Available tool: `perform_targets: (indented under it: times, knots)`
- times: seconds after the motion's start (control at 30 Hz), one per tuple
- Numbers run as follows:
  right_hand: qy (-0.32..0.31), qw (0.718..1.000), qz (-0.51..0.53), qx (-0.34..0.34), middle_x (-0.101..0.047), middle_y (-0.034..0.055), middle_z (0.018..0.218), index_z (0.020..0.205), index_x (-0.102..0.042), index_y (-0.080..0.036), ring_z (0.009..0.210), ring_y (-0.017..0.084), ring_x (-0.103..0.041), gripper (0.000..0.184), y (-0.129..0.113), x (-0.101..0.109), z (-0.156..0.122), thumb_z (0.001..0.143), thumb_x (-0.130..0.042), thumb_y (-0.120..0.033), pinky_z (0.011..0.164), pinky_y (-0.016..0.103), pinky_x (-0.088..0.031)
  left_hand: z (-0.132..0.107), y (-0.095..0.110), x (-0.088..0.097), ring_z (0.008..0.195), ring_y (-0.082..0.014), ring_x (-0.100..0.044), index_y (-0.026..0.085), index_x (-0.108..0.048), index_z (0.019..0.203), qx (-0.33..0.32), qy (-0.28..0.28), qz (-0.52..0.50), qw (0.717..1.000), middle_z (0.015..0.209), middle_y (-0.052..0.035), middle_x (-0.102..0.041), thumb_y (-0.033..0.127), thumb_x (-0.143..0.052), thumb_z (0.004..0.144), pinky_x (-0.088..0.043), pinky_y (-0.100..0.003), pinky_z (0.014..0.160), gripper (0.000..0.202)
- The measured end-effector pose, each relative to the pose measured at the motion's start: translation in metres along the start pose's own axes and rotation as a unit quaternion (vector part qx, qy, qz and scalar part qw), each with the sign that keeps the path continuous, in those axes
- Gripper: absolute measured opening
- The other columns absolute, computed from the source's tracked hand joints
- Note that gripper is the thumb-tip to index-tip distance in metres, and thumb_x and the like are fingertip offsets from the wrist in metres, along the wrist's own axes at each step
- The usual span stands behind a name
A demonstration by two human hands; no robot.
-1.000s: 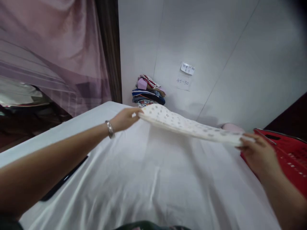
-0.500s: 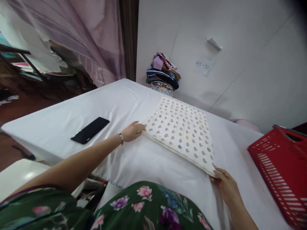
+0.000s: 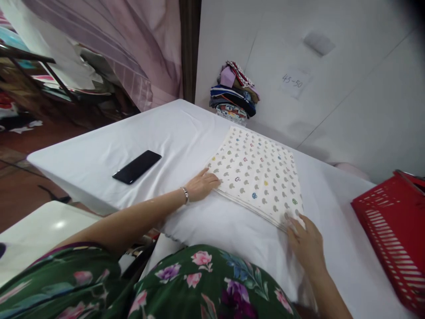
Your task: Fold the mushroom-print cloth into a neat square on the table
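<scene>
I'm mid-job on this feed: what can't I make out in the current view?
All in the head view:
- Inner layers of the folded white printed cloth: covered by its top layer.
- Whether the left hand and right hand grip or just rest: their own fingers hide the contact.
- Far side of the red plastic basket: cut off by the right edge.
- Any writing on the upper wall paper: too blurred.

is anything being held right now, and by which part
Not clearly: the folded cloth lies on the table, left hand on its near left corner, right hand on its near right corner; whether either pinches it cannot be told.
</scene>
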State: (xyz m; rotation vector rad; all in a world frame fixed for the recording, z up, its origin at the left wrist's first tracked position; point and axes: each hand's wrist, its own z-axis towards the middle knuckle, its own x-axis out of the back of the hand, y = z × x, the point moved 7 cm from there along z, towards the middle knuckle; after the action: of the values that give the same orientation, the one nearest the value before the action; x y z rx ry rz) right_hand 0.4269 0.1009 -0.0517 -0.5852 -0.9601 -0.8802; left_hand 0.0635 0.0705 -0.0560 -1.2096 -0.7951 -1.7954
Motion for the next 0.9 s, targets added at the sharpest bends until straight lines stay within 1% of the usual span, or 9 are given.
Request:
perform_targets:
  times: [0.07, 0.13, 0.2, 0.27, 0.4, 0.57, 0.73, 0.8, 0.9]
  knots:
    - [-0.003, 0.997, 0.053, 0.064, -0.056, 0.0121, 0.113, 0.104, -0.062, -0.019, 0.105, 0.027, -0.052, 0.028, -0.024, -0.007, 0.01, 0.083, -0.048, -0.031, 0.086, 0.045, -0.045, 0.007, 0.015, -0.005, 0.099, -0.0172, -0.053, 0.018, -0.057, 0.104, -0.032, 0.0, 0.017, 0.999, 0.103, -0.0054, -0.062, 0.009, -0.039, 0.084, -0.025, -0.043, 0.103, 0.028]
    - [-0.031, 0.991, 0.091, 0.095, -0.058, 0.0106, 0.11, 0.108, -0.059, -0.021, 0.101, 0.025, -0.054, 0.028, -0.042, -0.018, 0.021, 0.084, -0.048, -0.029, 0.086, 0.043, -0.046, 0.015, 0.02, -0.012, 0.09, -0.0177, -0.054, 0.017, -0.059, 0.097, -0.031, -0.008, 0.036, 0.999, 0.095, -0.0059, -0.062, 0.011, -0.039, 0.085, -0.036, -0.038, 0.091, 0.023]
    - [-0.057, 0.987, 0.102, 0.109, -0.059, 0.0105, 0.107, 0.11, -0.058, -0.021, 0.1, 0.025, -0.054, 0.028, -0.055, -0.028, 0.03, 0.084, -0.049, -0.028, 0.086, 0.043, -0.046, 0.02, 0.016, -0.017, 0.085, -0.0184, -0.054, 0.017, -0.059, 0.093, 0.005, -0.016, 0.05, 0.999, 0.092, -0.0065, -0.061, 0.012, -0.041, 0.084, -0.04, -0.033, 0.077, 0.02]
    - [-0.078, 0.985, 0.105, 0.112, -0.06, 0.0102, 0.104, 0.109, -0.059, -0.02, 0.098, 0.025, -0.054, 0.027, -0.062, -0.035, 0.037, 0.085, -0.049, -0.027, 0.085, 0.042, -0.047, 0.021, 0.007, -0.019, 0.083, -0.0188, -0.054, 0.017, -0.058, 0.091, 0.05, -0.019, 0.053, 0.997, 0.092, -0.0067, -0.06, 0.012, -0.044, 0.082, -0.04, -0.032, 0.071, 0.018]
    - [-0.101, 0.981, 0.13, 0.104, -0.061, 0.0088, 0.099, 0.107, -0.06, -0.022, 0.093, 0.023, -0.055, 0.025, -0.062, -0.041, 0.042, 0.085, -0.049, -0.029, 0.081, 0.04, -0.048, 0.017, 0.003, -0.016, 0.084, -0.0187, -0.054, 0.018, -0.058, 0.093, 0.064, -0.029, 0.009, 0.998, 0.092, -0.0055, -0.061, 0.014, -0.05, 0.078, -0.04, -0.032, 0.072, 0.018]
    - [-0.106, 0.976, 0.17, 0.08, -0.061, 0.0064, 0.093, 0.101, -0.063, -0.024, 0.088, 0.021, -0.056, 0.022, -0.067, -0.042, 0.053, 0.088, -0.047, -0.031, 0.077, 0.036, -0.048, 0.026, 0.016, -0.012, 0.09, -0.0191, -0.055, 0.021, -0.06, 0.098, 0.06, -0.039, -0.095, 0.993, 0.097, -0.0034, -0.061, 0.038, -0.053, 0.082, -0.041, -0.032, 0.075, 0.025]
    - [-0.099, 0.976, 0.158, 0.111, -0.06, 0.0065, 0.088, 0.096, -0.063, -0.023, 0.086, 0.02, -0.054, 0.022, -0.084, -0.05, 0.064, 0.09, -0.042, -0.028, 0.074, 0.034, -0.047, 0.049, 0.032, -0.026, 0.09, -0.0177, -0.055, 0.022, -0.063, 0.095, 0.045, -0.045, -0.113, 0.992, 0.096, -0.0026, -0.061, 0.033, -0.053, 0.084, -0.042, -0.03, 0.075, 0.018]
    - [-0.086, 0.976, 0.166, 0.109, -0.059, 0.0067, 0.087, 0.092, -0.062, -0.022, 0.086, 0.02, -0.054, 0.023, -0.085, -0.052, 0.064, 0.091, -0.04, -0.027, 0.074, 0.034, -0.046, 0.054, 0.034, -0.031, 0.087, -0.0167, -0.055, 0.022, -0.064, 0.092, 0.037, -0.037, -0.115, 0.992, 0.093, -0.0023, -0.062, 0.031, -0.051, 0.085, -0.042, -0.029, 0.075, 0.017]
    - [-0.07, 0.977, 0.179, 0.087, -0.059, 0.0067, 0.084, 0.086, -0.06, -0.021, 0.083, 0.02, -0.053, 0.025, -0.081, -0.053, 0.061, 0.092, -0.037, -0.027, 0.074, 0.034, -0.046, 0.054, 0.034, -0.032, 0.084, -0.0152, -0.055, 0.021, -0.064, 0.086, 0.028, -0.01, -0.124, 0.992, 0.088, -0.0025, -0.062, 0.03, -0.042, 0.09, -0.042, -0.027, 0.073, 0.025]
